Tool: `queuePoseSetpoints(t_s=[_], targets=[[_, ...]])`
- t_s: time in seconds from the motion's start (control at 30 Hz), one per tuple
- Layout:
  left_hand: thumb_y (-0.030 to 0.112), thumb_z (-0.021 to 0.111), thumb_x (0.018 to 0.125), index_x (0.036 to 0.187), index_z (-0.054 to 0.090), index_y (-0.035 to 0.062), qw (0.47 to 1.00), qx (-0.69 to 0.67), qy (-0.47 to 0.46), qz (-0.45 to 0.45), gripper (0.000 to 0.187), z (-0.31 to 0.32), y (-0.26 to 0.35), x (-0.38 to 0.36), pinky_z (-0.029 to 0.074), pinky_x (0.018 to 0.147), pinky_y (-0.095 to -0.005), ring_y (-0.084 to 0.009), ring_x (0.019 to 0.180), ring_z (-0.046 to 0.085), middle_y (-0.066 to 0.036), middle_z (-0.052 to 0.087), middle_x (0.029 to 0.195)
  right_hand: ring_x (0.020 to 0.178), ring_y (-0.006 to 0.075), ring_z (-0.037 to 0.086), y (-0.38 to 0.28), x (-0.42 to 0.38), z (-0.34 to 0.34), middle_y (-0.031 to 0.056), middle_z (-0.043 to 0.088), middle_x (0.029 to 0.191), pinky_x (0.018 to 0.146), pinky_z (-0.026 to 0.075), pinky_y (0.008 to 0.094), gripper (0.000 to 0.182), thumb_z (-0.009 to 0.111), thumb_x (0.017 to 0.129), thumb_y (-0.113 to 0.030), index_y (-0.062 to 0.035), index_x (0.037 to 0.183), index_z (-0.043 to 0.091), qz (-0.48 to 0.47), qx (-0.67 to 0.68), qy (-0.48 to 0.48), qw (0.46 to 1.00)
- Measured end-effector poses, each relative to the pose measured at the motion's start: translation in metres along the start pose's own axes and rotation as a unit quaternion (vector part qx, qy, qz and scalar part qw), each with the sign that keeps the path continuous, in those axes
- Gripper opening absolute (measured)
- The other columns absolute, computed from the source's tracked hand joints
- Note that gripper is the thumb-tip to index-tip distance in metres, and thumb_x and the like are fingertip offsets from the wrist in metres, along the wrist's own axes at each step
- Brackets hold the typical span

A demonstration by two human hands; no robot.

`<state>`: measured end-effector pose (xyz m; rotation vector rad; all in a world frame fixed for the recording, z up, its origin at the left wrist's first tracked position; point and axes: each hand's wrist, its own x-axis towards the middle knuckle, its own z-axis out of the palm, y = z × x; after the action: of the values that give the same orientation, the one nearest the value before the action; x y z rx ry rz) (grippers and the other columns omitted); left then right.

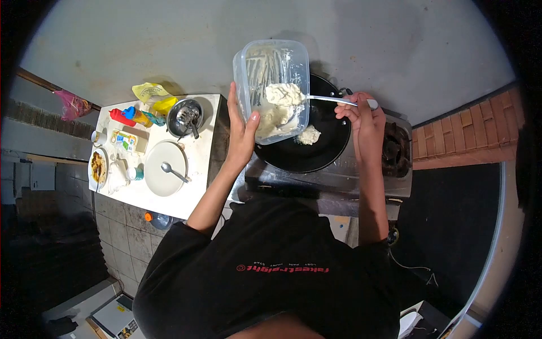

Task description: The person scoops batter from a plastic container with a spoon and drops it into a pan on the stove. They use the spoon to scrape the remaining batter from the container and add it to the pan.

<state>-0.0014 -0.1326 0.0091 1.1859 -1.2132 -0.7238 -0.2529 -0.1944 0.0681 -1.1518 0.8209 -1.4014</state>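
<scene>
My left hand (pixel 243 138) grips a clear plastic container (pixel 272 51) by its near left side, tilted over the left part of a black frying pan (pixel 327 155). White batter is smeared on the container's walls and bottom. My right hand (pixel 364 116) is closed around the handle of a spoon (pixel 333 99), whose bowl is heaped with thick batter (pixel 284 94) and held inside the container. Below the container's right edge, a lump of batter (pixel 309 135) sits in the pan. The container hides the pan's left part.
The pan stands on a metal gas stove (pixel 282 179), with another burner (pixel 395 144) to its right. On the left, a white table (pixel 195 198) holds a plate (pixel 155 183) with a spoon (pixel 174 171), a metal bowl (pixel 179 129), a red bottle (pixel 119 117) and a food plate (pixel 92 176).
</scene>
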Motion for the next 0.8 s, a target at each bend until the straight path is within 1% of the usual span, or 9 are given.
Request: queuePoseSetpoints(t_s=[0.5,0.8], targets=[[0.027,0.052,0.099,0.161,0.007,0.0004,1.000,-0.006,-0.003,0.004,0.082,-0.003,-0.003,-0.001,0.015,0.124,-0.0432,-0.0341,0.154,0.016,-0.022,0.012,0.167,0.078,0.0218,0.070,-0.018,0.007,0.007,0.0156,0.067,0.093,0.074,0.057,0.0330,0.027,0.046,0.108,-0.018,0.0045,0.100,0.059,0.001,-0.008,-0.005,1.000],[0.026,0.052,0.099,0.161,0.006,0.0006,1.000,-0.018,-0.006,-0.003,0.081,-0.003,0.002,-0.002,0.018,0.123,-0.0437,-0.0341,0.152,0.020,-0.023,0.013,0.166,0.076,0.0212,0.070,-0.020,0.008,0.008,0.0150,0.068,0.088,0.074,0.057,0.0315,0.028,0.048,0.109,-0.021,0.0035,0.101,0.060,-0.003,-0.004,-0.009,1.000]])
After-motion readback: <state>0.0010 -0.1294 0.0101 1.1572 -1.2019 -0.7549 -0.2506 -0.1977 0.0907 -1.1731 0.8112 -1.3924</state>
